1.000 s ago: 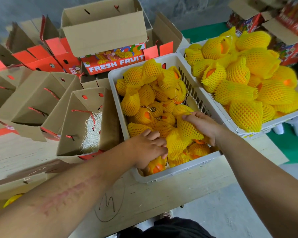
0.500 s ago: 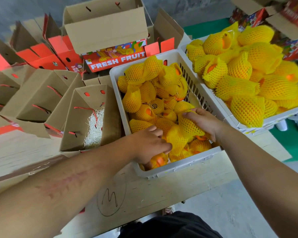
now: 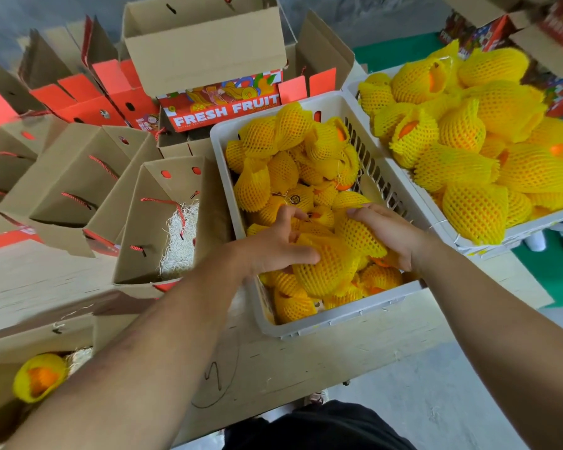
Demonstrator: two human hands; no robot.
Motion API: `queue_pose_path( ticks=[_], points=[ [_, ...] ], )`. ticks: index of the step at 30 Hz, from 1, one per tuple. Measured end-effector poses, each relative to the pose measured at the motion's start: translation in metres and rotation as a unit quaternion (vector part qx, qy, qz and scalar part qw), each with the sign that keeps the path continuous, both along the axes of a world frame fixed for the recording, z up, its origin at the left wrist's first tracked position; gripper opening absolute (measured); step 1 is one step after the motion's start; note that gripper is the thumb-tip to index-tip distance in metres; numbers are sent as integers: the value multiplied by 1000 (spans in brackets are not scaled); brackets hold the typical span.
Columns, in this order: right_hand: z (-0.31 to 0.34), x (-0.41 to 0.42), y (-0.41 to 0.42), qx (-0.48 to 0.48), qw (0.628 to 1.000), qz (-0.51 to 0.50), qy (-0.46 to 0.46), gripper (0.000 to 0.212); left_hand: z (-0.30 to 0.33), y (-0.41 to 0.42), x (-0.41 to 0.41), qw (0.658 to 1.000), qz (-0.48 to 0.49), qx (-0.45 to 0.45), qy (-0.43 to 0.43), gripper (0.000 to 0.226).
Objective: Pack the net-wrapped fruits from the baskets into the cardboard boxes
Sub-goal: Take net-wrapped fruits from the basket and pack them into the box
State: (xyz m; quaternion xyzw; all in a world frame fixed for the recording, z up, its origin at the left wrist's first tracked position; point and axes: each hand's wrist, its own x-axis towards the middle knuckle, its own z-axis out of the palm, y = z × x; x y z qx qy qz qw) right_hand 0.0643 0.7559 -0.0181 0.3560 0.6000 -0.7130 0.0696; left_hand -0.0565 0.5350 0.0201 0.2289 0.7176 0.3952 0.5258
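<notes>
While both hands reach into the near white basket, the left hand curls its fingers and thumb around a yellow net-wrapped fruit, and the right hand grips a second net-wrapped fruit just beside it. Left of that grip stands an open cardboard box lined with pale straw. Right of it, a second basket is heaped with more wrapped fruit.
</notes>
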Motion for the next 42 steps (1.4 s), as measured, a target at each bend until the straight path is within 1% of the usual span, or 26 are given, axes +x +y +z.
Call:
queue_pose_path(
  ticks=[1, 3, 5, 7, 8, 10, 11, 14, 16, 17, 19, 21, 23, 25, 27, 29, 31, 32, 33, 34, 36, 37, 38, 39, 40, 42],
  points=[
    [2, 0, -8, -32, 999, -16, 13, 45, -4, 3, 4, 996, 70, 23, -58, 76],
    [8, -2, -36, -77, 993, -76, 41, 51, -15, 7, 14, 964, 210, 62, -150, 64],
    [13, -8, -76, -84, 975, -189, 84, 40, -23, 7, 24, 920, 311, 88, -221, 54],
    [15, -16, -114, -86, 931, -336, 118, 34, -25, 7, 32, 881, 380, 101, -263, 52],
    [16, -20, -129, -88, 907, -393, 119, 37, -23, 8, 35, 859, 422, 102, -272, 56],
    [23, -26, -144, -90, 881, -451, 112, 48, -14, 8, 43, 824, 488, 113, -266, 64],
    [27, -28, -146, -88, 876, -460, 118, 50, -7, 6, 47, 823, 497, 128, -244, 67],
    [48, -36, -151, -53, 875, -455, 157, 51, 15, -21, 58, 860, 437, 213, -157, 63],
    [67, -44, -163, 12, 886, -436, 157, 55, 25, -56, 63, 894, 356, 247, -119, 71],
    [76, -49, -173, 54, 893, -422, 147, 58, 26, -74, 63, 904, 333, 252, -92, 74],
    [91, -61, -206, 112, 899, -394, 157, 58, 28, -113, 60, 903, 335, 265, -45, 66],
    [103, -72, -256, 131, 908, -352, 185, 53, 34, -157, 52, 884, 371, 280, -49, 61],
    [109, -80, -317, 123, 924, -292, 215, 47, 38, -210, 37, 854, 413, 303, -88, 67],
    [105, -89, -377, 117, 944, -207, 230, 43, 38, -271, 19, 827, 458, 303, -122, 68],
    [97, -95, -433, 120, 955, -135, 234, 35, 32, -336, 4, 813, 487, 286, -140, 60],
    [83, -98, -480, 113, 963, -95, 225, 31, 24, -396, -8, 790, 538, 257, -138, 44],
    [63, -97, -516, 133, 971, -48, 194, 27, 17, -449, -17, 742, 624, 207, -131, 24],
    [54, -98, -529, 146, 977, -1, 157, 25, 13, -469, -21, 718, 658, 186, -127, 26],
    [45, -100, -540, 150, 982, 56, 103, 22, 9, -486, -23, 706, 674, 175, -127, 34],
    [39, -104, -550, 141, 982, 119, 40, 22, 4, -499, -26, 703, 677, 171, -132, 41],
    [32, -115, -567, 104, 970, 204, -87, 25, -2, -513, -29, 703, 673, 168, -154, 41],
    [29, -120, -573, 88, 961, 226, -132, 31, -4, -516, -29, 704, 671, 160, -169, 42],
    [24, -126, -578, 86, 951, 246, -164, 47, -8, -518, -29, 704, 667, 156, -186, 44],
    [18, -129, -581, 96, 941, 265, -186, 66, -12, -519, -29, 703, 664, 154, -200, 49],
    [15, -132, -584, 100, 938, 271, -191, 75, -16, -519, -29, 701, 663, 155, -211, 55],
    [10, -133, -587, 92, 954, 226, -177, 75, -21, -519, -29, 702, 660, 149, -223, 57]
  ],
)
